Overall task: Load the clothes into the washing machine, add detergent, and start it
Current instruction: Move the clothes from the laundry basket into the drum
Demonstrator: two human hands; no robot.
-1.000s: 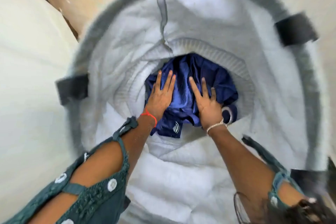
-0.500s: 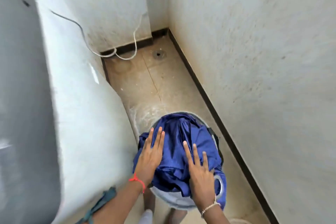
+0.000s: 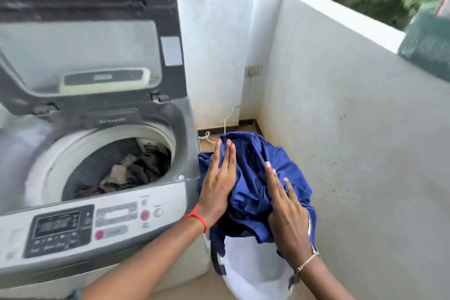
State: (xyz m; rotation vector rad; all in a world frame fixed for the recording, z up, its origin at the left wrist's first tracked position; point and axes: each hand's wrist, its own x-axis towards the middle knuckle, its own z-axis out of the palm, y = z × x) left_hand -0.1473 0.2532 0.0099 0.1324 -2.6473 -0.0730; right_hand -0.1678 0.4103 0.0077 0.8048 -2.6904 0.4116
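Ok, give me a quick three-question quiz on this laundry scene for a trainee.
1. True or false: the washing machine's lid is closed.
2. The left hand and right hand lie flat on: A the blue garment; B a detergent bottle; C a towel.
3. What lies in the drum?
Key: 1 false, it stands open. 2 A. 3 dark clothes.

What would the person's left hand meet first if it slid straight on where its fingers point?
The left hand lies flat on the crumpled blue garment; its raised top fold comes first, depth beyond unclear.
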